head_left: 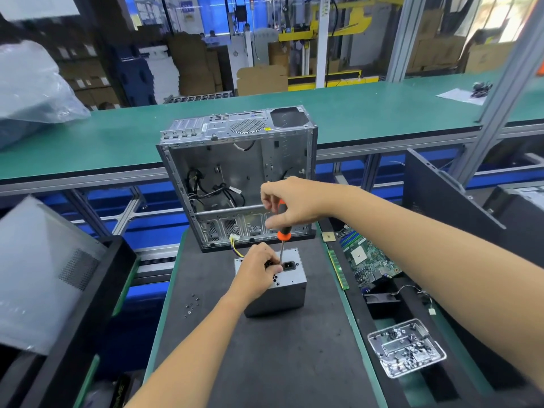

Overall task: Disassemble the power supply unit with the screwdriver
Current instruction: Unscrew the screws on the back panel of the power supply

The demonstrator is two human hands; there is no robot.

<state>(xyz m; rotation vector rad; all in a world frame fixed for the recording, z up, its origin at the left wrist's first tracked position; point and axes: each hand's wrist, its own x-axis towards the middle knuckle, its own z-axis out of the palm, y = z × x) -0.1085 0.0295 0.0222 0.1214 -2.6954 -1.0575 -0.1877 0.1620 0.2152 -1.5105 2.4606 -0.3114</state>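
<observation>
A grey power supply unit (pixel 282 293) stands on the black mat, its socket face turned up. My left hand (pixel 257 267) rests on that top face, fingers curled against it beside the screwdriver shaft. My right hand (pixel 290 203) grips the orange and black handle of a screwdriver (pixel 283 228), held upright above the unit. Its thin shaft runs down to the top face next to the power socket; the tip is hidden behind my left fingers. Yellow and black wires (pixel 235 245) lead from the unit's far side.
An open, gutted computer case (pixel 238 169) stands right behind the unit. Several loose screws (pixel 191 304) lie left on the black mat (pixel 265 363). A motherboard (pixel 368 257) and memory stick lie right, and a clear tray of screws (pixel 406 346) sits nearer right. Dark side panels lean at both sides.
</observation>
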